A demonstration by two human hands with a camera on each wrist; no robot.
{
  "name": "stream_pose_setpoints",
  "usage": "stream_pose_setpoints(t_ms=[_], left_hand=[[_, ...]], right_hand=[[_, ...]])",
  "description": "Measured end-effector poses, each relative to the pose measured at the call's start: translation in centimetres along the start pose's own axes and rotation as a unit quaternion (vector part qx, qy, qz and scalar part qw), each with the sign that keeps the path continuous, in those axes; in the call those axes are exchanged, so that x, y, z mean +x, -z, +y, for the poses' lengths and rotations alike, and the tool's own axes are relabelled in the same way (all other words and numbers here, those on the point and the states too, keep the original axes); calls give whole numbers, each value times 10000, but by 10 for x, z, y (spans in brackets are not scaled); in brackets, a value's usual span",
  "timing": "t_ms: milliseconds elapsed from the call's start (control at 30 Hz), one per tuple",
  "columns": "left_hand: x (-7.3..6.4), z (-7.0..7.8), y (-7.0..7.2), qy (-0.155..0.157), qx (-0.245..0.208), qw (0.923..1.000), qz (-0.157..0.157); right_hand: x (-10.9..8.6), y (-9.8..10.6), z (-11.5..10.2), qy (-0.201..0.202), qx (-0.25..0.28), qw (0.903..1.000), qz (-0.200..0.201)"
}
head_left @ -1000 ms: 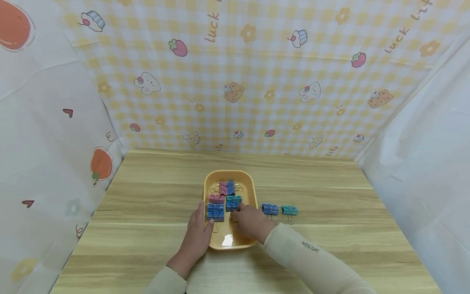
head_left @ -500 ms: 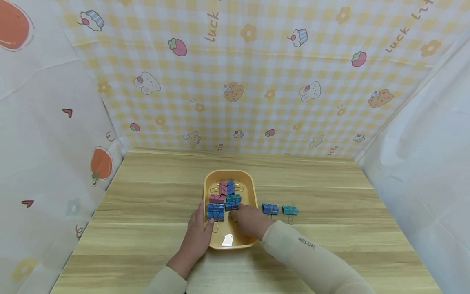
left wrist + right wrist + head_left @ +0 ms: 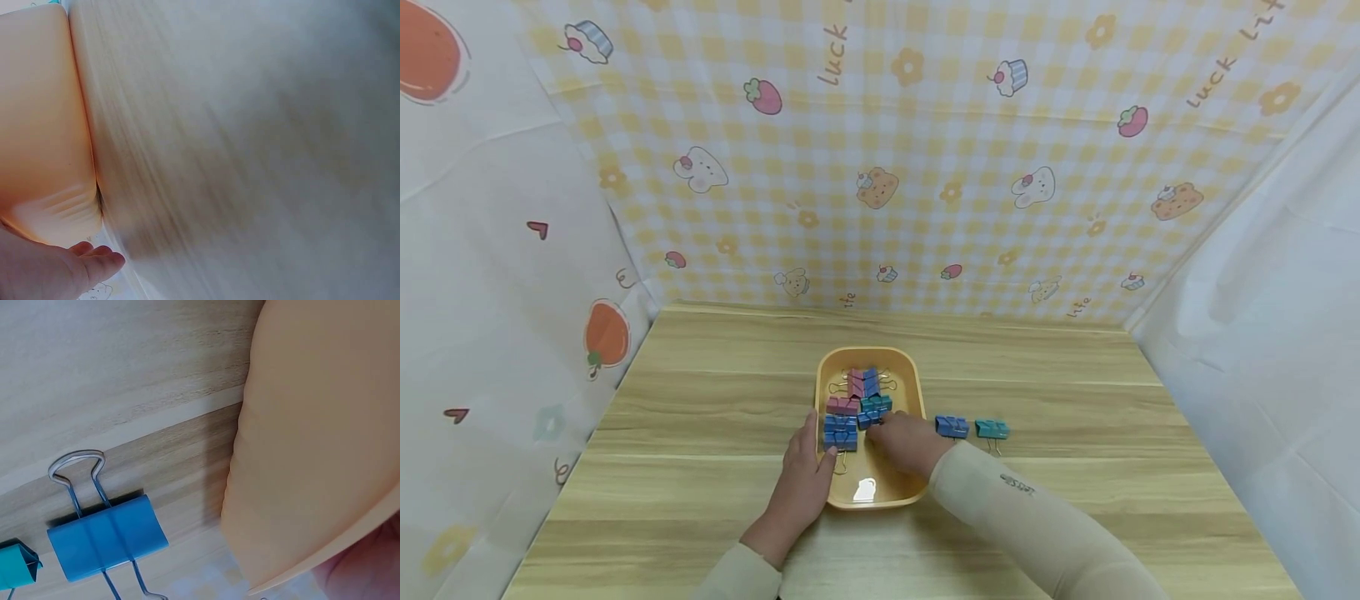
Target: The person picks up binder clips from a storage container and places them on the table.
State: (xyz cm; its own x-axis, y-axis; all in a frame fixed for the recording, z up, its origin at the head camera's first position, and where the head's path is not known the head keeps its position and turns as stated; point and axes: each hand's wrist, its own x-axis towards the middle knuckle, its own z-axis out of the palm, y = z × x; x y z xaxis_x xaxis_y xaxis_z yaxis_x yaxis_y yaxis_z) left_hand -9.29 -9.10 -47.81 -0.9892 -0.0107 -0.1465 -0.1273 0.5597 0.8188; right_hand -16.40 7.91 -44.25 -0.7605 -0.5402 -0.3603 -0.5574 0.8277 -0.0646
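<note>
A yellow tray (image 3: pixel 880 502) sits on the table with several binder clips lying in rows inside. My left hand (image 3: pixel 802 483) holds the tray's left side, thumb over the rim and fingers along the outer wall. Inside the tray, my right hand (image 3: pixel 906 442) pinches the near end of a blue binder clip (image 3: pixel 870 418), just below a teal clip (image 3: pixel 876 403). Its fingertips are partly hidden. Two blue clips (image 3: pixel 840 439) and a pink clip (image 3: pixel 842 406) form the left row. A pink clip (image 3: pixel 855 383) and a blue-purple clip (image 3: pixel 871 382) meet at the top.
On the wooden table (image 3: pixel 715 383), right of the tray, lie a blue binder clip (image 3: pixel 107 537) and a teal binder clip (image 3: pixel 992 429). A patterned cloth (image 3: pixel 880 167) hangs behind the table, with white cloth at both sides.
My right hand has shifted slightly left and away from me, and the blue clip it pinches has moved up against the teal one. The left hand and tray have stayed put.
</note>
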Motion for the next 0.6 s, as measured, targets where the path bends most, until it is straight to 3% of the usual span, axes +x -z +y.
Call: stream_pose_setpoints(t_ms=[300, 600], left_hand=[[-1, 3, 2, 38, -74, 10000, -19], [-2, 3, 2, 59, -93, 9999, -8]], right_hand=[[5, -1, 1, 74, -360, 9993, -118], [3, -2, 3, 147, -211, 9996, -95]])
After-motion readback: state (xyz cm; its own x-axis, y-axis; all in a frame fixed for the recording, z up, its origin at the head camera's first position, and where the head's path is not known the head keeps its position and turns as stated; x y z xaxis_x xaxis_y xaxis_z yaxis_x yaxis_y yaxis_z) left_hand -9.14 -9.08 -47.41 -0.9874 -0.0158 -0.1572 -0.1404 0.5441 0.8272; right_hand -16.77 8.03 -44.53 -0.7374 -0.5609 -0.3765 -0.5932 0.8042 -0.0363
